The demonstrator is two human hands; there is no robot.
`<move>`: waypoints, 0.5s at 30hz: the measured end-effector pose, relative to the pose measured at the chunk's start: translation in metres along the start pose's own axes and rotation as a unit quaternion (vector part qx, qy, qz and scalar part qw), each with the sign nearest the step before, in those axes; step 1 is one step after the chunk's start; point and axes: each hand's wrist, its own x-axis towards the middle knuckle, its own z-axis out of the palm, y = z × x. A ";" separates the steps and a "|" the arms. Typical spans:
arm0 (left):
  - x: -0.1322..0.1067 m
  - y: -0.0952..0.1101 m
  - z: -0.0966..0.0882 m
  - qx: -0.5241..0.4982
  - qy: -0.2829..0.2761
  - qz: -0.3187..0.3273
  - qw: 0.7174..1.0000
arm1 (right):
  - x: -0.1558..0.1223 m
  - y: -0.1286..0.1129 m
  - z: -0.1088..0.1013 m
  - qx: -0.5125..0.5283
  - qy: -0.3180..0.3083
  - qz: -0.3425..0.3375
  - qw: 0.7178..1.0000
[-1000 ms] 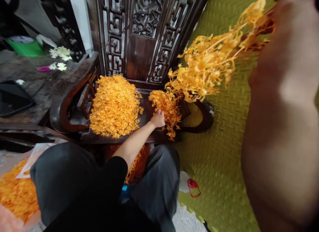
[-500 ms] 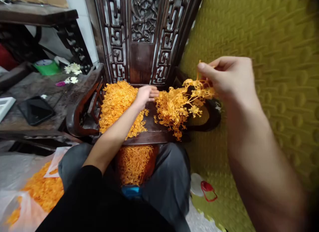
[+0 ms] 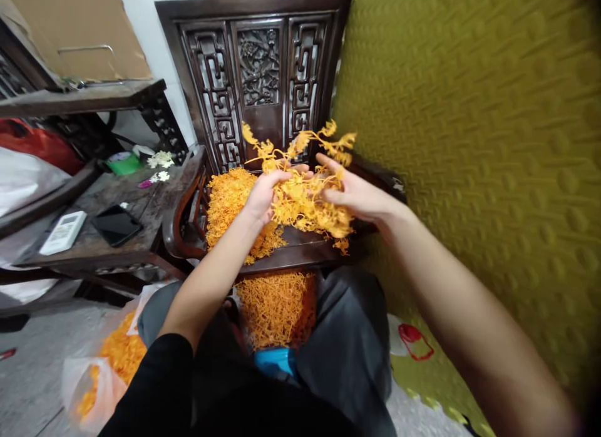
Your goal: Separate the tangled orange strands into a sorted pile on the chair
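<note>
My left hand [image 3: 263, 194] is closed around a loose bunch of orange flower sprigs [image 3: 300, 196], thumb on top. Some sprigs rise above the fingers. On the other side of the bunch, my right hand [image 3: 352, 190] has its fingers apart, the index stretched out, with sprigs close by and partly behind them; it is slightly blurred. Both hands hover over the dark wooden chair seat [image 3: 300, 238]. A heap of orange petal-like pieces [image 3: 230, 202] lies on the seat's left side. More sprigs lie below the right hand, partly hidden by the bunch.
Between my knees stands a container filled with thin orange stems [image 3: 275, 305], with a blue object [image 3: 275, 362] beside it. A plastic bag of orange pieces [image 3: 96, 387] lies lower left. A side table holds a phone [image 3: 116, 225] and a white remote [image 3: 63, 232]. A textured yellow-green mat [image 3: 469, 111] stands right.
My right hand has come down and left from its raised place, bringing the sprigs toward my left hand. My left hand now grips the bunch. The view has tilted and shifted.
</note>
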 end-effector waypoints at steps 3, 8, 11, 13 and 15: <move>-0.007 0.007 -0.007 0.014 0.066 0.047 0.997 | -0.016 0.014 0.025 0.074 -0.033 0.062 0.995; -0.009 0.019 -0.037 0.157 0.183 0.147 0.959 | -0.045 0.018 0.049 0.003 -0.080 0.099 0.992; -0.013 0.029 -0.045 0.214 0.182 0.173 0.944 | -0.064 0.015 0.056 -0.020 -0.121 0.097 0.988; -0.020 0.036 -0.042 0.242 0.171 0.169 0.940 | -0.077 0.011 0.057 -0.016 -0.114 0.091 0.989; -0.032 0.046 -0.040 0.298 0.135 0.141 0.934 | -0.090 0.007 0.053 0.007 -0.066 0.089 0.994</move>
